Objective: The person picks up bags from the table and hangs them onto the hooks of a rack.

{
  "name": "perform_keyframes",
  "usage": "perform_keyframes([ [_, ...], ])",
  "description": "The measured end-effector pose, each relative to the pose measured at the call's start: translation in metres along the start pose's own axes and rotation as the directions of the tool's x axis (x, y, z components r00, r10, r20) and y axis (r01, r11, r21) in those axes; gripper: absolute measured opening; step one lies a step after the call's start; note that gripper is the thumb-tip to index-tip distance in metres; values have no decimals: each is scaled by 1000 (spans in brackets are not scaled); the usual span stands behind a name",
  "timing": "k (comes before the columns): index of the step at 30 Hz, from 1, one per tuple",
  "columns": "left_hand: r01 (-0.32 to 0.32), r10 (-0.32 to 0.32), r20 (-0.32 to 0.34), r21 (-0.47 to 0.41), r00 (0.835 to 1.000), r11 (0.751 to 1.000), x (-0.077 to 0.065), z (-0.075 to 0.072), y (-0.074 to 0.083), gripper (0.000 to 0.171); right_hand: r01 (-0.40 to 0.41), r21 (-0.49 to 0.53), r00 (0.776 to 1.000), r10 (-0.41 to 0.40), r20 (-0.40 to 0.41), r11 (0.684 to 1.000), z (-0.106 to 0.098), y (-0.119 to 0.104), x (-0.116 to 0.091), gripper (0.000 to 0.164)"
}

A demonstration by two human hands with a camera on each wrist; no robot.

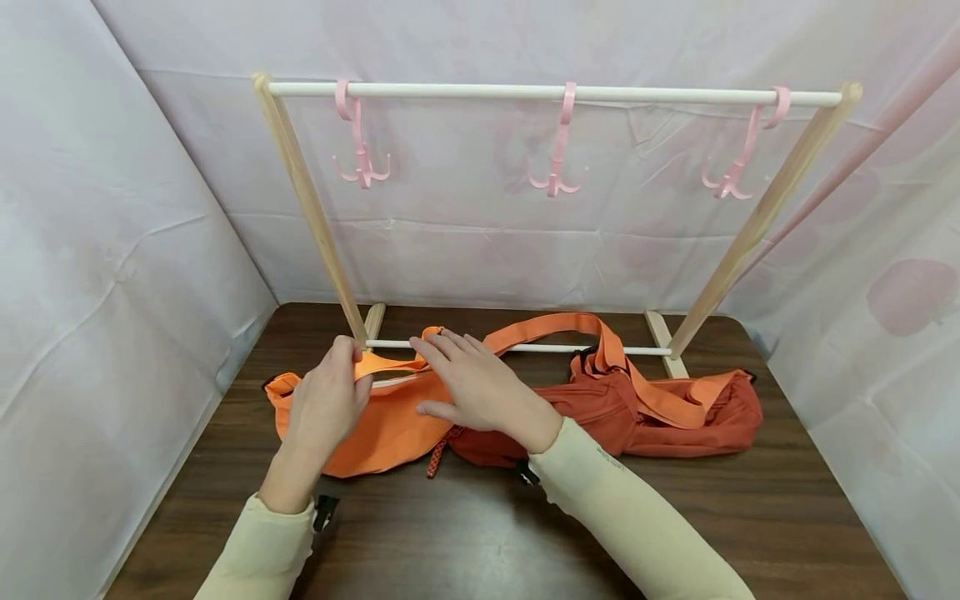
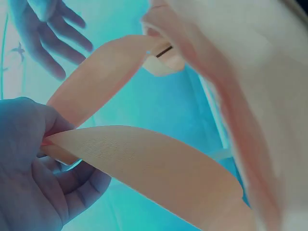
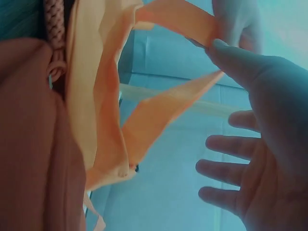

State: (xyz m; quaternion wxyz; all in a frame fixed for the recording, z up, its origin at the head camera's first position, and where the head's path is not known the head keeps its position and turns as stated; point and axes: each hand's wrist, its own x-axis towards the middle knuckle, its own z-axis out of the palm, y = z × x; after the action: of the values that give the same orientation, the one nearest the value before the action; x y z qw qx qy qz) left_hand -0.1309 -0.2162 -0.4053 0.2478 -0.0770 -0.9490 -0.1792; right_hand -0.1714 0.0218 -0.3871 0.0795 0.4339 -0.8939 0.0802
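An orange waist bag [image 1: 390, 433] lies at the left of the table, its strap [image 2: 144, 159] lifted in a loop. My left hand [image 1: 330, 396] pinches that strap between thumb and fingers above the bag. Over the bag's right end, my right hand [image 1: 480, 387] is spread with straight fingers beside the strap; in the right wrist view its fingers [image 3: 226, 147] hold nothing. To the right lies a rust-red waist bag [image 1: 600, 412], partly hidden under my right hand and sleeve, with an orange strap [image 1: 555, 325] looped over it.
Behind the bags stands a wooden rack with a white top bar [image 1: 465, 90] and a lower bar [image 1: 637, 351]. Pink hooks [image 1: 558, 154] hang at its left, middle and right. The dark wooden table [image 1: 450, 533] meets pale cloth walls [image 1: 112, 250] at the sides and back.
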Motion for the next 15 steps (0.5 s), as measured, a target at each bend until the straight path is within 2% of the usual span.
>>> perform_keyframes([
  [5, -51, 49, -62, -26, 997, 998, 3, -7, 8, 26, 50, 94, 997, -44, -65, 994, -1, -3, 12, 84],
  [10, -76, 69, -107, -58, 992, 995, 6, -14, 15, 24, 37, 229, 998, -23, -64, 973, 0, -8, 25, 78],
  [15, -105, 93, -132, -91, 987, 990, 9, -22, 23, 24, 40, 274, 996, -18, -83, 961, 2, -13, 37, 66],
])
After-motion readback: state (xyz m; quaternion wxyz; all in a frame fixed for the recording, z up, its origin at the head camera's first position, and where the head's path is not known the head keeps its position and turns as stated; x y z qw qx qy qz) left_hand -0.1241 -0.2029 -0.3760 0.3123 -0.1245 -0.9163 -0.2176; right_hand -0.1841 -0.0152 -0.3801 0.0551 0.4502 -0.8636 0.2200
